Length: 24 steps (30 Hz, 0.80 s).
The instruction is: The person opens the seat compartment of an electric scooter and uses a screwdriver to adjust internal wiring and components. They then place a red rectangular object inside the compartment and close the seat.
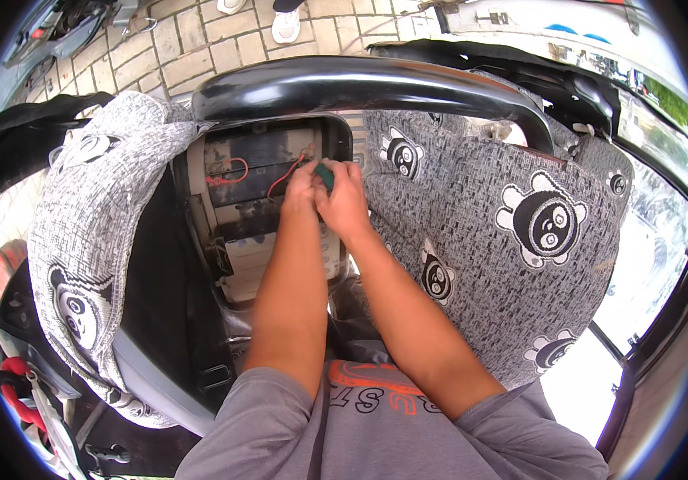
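Observation:
My two hands meet over the right side of an open compartment (272, 212) under a raised seat. My right hand (347, 200) is closed round a small dark-green thing (325, 175), whose kind I cannot make out. Right against it, my left hand (300, 184) has its fingers closed, and their tips are largely hidden. Dark and dusty battery-like blocks (252, 148) fill the compartment. A red wire (284, 178) runs up towards my left hand. Another red wire (240, 170) curls on the blocks farther left.
A seat section (80, 216) in grey panda-print cloth is tipped up on the left. More panda-print seat (488, 232) lies on the right. A glossy black bar (360, 84) arches across the far side. Beyond it is brick paving (192, 60) with a person's shoe (285, 26).

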Available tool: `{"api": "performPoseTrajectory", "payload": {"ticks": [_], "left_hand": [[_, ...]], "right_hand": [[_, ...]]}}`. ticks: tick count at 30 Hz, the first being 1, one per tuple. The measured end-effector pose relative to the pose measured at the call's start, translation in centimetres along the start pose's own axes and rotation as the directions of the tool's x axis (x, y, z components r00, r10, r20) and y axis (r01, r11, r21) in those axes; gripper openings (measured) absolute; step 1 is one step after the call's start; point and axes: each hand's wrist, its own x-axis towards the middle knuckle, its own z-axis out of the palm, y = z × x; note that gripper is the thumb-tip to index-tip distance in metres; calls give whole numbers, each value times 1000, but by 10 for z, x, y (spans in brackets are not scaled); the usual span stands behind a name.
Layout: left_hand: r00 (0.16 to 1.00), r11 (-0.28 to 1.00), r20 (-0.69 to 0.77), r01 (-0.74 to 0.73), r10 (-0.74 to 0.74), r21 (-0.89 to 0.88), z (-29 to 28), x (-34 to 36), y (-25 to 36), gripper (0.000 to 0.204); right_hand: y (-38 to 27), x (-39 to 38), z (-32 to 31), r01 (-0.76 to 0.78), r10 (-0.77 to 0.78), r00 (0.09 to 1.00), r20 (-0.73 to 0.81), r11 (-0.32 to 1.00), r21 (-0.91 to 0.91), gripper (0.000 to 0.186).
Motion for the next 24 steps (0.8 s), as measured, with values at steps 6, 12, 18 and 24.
{"api": "performPoseTrajectory", "payload": {"ticks": [6,12,18,24], "left_hand": [[997,973,27,81,-77,-216,19,-17,-11,28],[998,976,2,63,-64,-208,-2,1,-5,27],[999,975,33,49,-43,-218,-10,8,-5,26],[999,979,51,29,-19,-202,20,-21,-13,21]], "right_hand": [[8,19,-4,-394,411,885,220,912,-116,38],[-19,15,-16,-170,199,964,178,971,-168,43],[-14,15,-12,-14,40,988,152,986,-168,36],[-7,20,-13,-229,248,951,184,966,-119,30]]}}
